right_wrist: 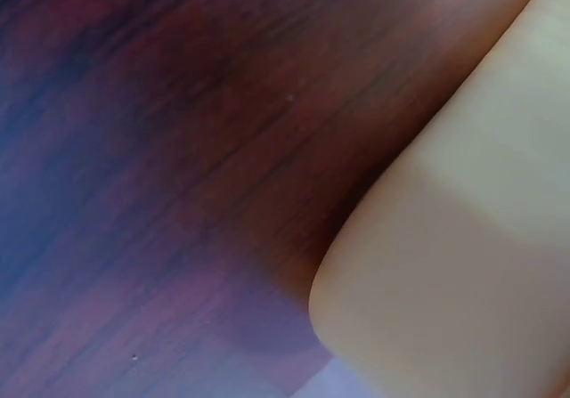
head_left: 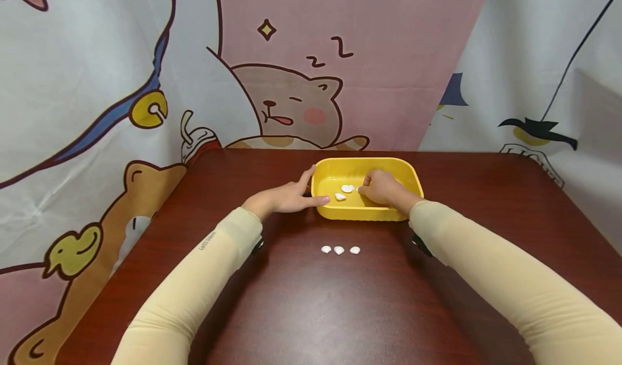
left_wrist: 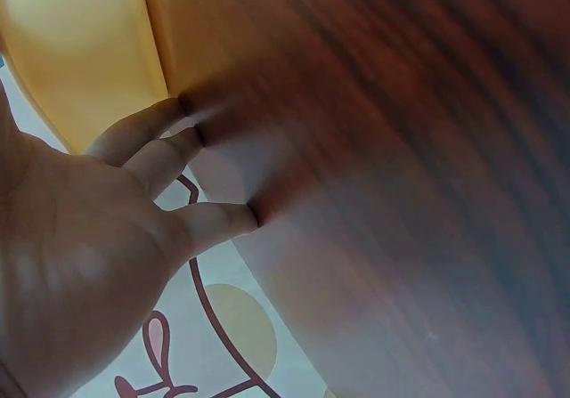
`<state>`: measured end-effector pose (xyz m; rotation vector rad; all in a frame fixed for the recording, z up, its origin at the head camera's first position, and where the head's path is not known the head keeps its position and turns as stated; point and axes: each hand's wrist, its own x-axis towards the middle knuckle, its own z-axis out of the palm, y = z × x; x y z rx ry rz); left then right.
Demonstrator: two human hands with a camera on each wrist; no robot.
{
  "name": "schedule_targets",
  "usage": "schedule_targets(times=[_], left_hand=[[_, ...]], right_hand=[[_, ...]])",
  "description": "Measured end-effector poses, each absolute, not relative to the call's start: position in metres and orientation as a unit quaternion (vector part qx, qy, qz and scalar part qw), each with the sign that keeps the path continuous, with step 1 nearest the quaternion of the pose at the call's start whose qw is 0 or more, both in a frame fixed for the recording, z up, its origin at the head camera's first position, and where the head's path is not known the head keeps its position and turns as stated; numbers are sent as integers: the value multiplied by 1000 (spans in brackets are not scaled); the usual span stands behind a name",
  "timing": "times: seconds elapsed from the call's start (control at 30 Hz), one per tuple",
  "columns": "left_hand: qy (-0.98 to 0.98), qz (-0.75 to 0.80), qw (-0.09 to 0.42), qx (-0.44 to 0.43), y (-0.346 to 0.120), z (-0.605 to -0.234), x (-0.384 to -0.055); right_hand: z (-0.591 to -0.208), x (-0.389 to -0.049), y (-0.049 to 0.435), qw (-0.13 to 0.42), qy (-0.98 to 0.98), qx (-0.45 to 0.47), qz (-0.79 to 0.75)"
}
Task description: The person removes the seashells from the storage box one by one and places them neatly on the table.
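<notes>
A yellow plastic tray (head_left: pixel 364 214) stands on the table with white seashells inside; two of them, one shell (head_left: pixel 347 188) and another shell (head_left: pixel 340 197), lie on its floor. My right hand (head_left: pixel 384 187) reaches into the tray, its bent fingers pinching a white seashell (head_left: pixel 359 189) that is mostly hidden. At the tray's left side is my left hand (head_left: pixel 289 196), thumb and fingers spread and fairly straight, touching the left end. In the left wrist view its fingers (left_wrist: pixel 165 162) extend beside the yellow wall. The right wrist view shows only the tray's outside (right_wrist: pixel 445 273), not the hand.
In front of the tray, three white seashells (head_left: pixel 338 250) lie in a row on the dark red-brown wooden table (head_left: pixel 311 311). A cartoon-printed cloth (head_left: pixel 389 57) hangs behind the table's back edge and along its sides.
</notes>
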<state>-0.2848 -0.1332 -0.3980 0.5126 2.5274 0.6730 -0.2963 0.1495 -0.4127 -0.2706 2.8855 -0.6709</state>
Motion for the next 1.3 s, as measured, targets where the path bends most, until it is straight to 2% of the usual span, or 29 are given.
schedule_targets(times=[0.33, 1.3], left_hand=[[921, 250, 238, 183, -133, -399, -286], [921, 251, 233, 188, -134, -400, -288]], right_hand=[[-417, -300, 150, 77, 960, -127, -238], [-414, -297, 153, 81, 954, -79, -277]])
